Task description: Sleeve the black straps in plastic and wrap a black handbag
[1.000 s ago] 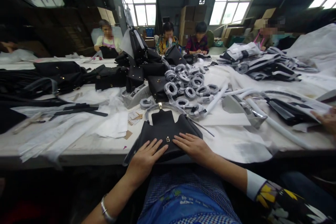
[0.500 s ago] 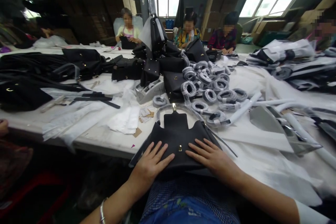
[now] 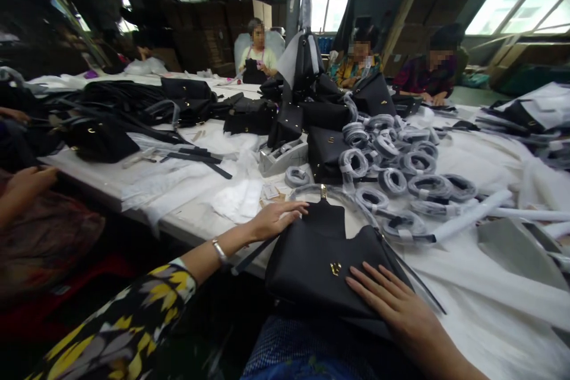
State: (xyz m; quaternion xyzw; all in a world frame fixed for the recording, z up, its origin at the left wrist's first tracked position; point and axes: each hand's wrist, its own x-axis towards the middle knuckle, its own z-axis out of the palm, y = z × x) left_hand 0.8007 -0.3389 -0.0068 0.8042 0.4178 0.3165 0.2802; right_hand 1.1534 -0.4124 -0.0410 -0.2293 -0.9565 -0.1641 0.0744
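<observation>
A black handbag (image 3: 307, 264) lies at the table's near edge, tilted toward me, with a gold clasp (image 3: 335, 268) on its front. Its flap (image 3: 327, 219) is folded back and carries a gold fitting at its tip. A plastic-wrapped handle (image 3: 356, 199) arches behind it. My left hand (image 3: 276, 219) is at the bag's upper left corner, fingers stretched out beside the flap; its thumb is hard to make out. Flat on the lower right of the front panel rests my right hand (image 3: 387, 297), its fingers spread. A thin dark strap (image 3: 427, 288) trails off the bag's right side.
Several plastic-wrapped strap coils (image 3: 416, 166) are heaped beyond the bag. A grey tape dispenser (image 3: 284, 157) stands behind it, near piled black bags (image 3: 327, 148). White sheets (image 3: 472, 291) cover the table at right. A co-worker's hand (image 3: 31, 181) shows at far left; others sit opposite.
My left hand has moved from the front panel up to the bag's upper left corner. My right hand stays flat on the panel. The view has turned left.
</observation>
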